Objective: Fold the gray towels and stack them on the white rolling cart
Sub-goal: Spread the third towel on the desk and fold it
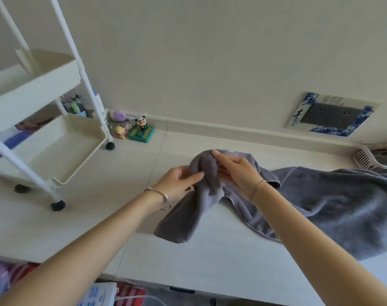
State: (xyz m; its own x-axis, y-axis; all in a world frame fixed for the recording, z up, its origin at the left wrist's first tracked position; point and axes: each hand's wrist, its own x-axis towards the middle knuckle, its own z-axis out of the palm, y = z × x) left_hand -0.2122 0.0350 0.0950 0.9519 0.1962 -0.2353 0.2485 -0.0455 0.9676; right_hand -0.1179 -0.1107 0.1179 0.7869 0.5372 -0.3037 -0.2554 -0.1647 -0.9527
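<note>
Head view: the white rolling cart [84, 160] stands on the tiled floor [55, 228], and everything else is placed from it. The small gray towel [201, 202] is to the right of the cart, well apart from its wheels. Its upper part is bunched into a hump between both hands and its lower end trails on the floor toward the camera.

The left hand [181, 181] takes the cart-side face of the hump. Its fingers [198, 175] are nearly straight, and the thumb appears to pinch the cloth against them. The right hand [236, 171] grasps the far side, with the index finger laid over the top and the other fingers curled into the fold. A larger gray towel [342, 206] sprawls unfolded farther right of the cart, and its near edge overlaps the small one.

The main risk seems to be this overlap. Lifting the small towel could drag the big one along and tangle both. The hold is on a crumpled hump, not on corners, so a fold started here would likely come out lopsided. A lopsided fold would stack badly on the cart's shallow tray.

The trailing end could also sweep the floor. The panda figure [141, 123] sits just behind the cart's rear wheel, and a wide swing toward the cart could knock it over.
</note>
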